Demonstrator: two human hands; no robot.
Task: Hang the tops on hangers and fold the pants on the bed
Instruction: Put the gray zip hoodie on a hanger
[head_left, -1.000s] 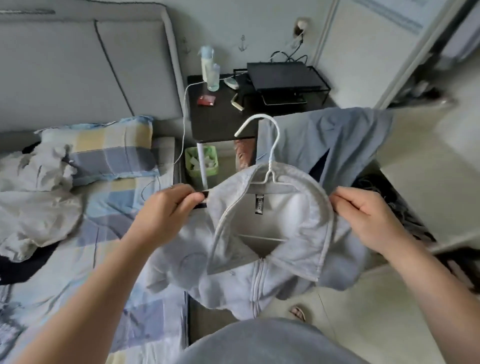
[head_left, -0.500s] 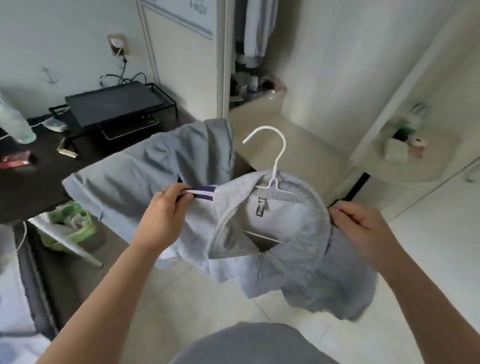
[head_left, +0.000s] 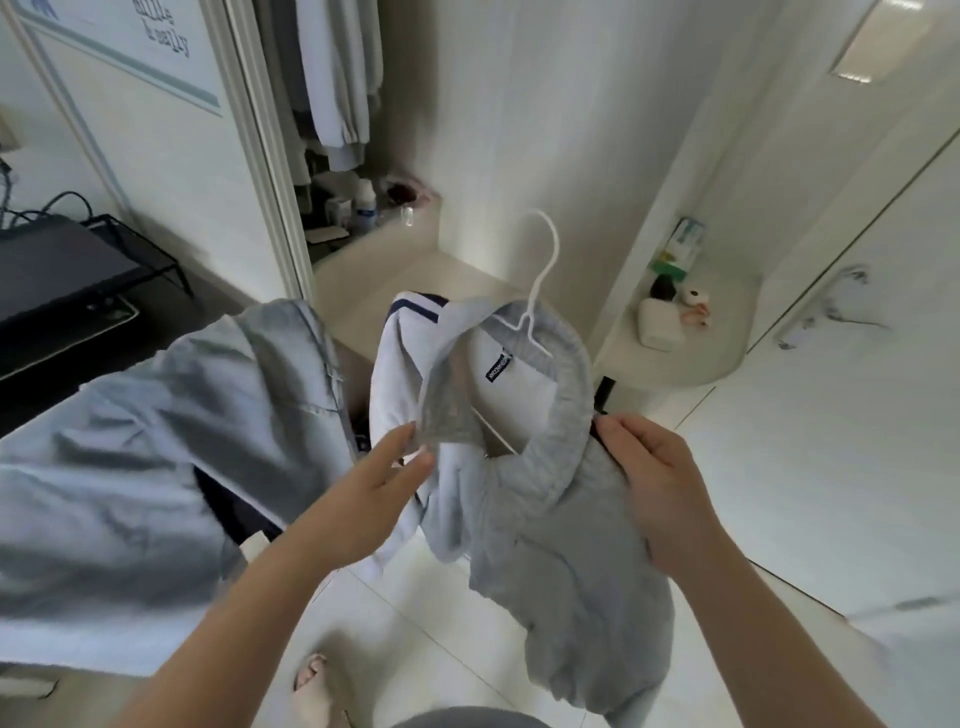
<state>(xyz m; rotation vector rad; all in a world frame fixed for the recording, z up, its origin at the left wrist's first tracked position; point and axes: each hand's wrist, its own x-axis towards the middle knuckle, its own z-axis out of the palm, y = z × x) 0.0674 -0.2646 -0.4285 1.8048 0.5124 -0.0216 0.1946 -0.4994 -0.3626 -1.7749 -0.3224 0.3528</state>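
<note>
A light grey zip top (head_left: 561, 525) hangs on a white wire hanger (head_left: 540, 280), whose hook points up in the middle of the view. My right hand (head_left: 654, 493) grips the top's right shoulder together with the hanger's end. My left hand (head_left: 374, 499) has its fingers stretched out, and their tips touch the collar flap at the left. A blue shirt (head_left: 156, 441) is draped at the left over something hidden beneath it.
An open wardrobe (head_left: 332, 104) with hanging clothes stands straight ahead. A black wire stand (head_left: 67, 270) sits on a dark desk at the left. A white rounded shelf (head_left: 691, 343) with small items is at the right. Pale floor tiles (head_left: 426, 649) lie below.
I have turned away from the bed to face the wardrobe. My left hand has let go of the left shoulder and now only touches the collar. The hanger tilts to the right.
</note>
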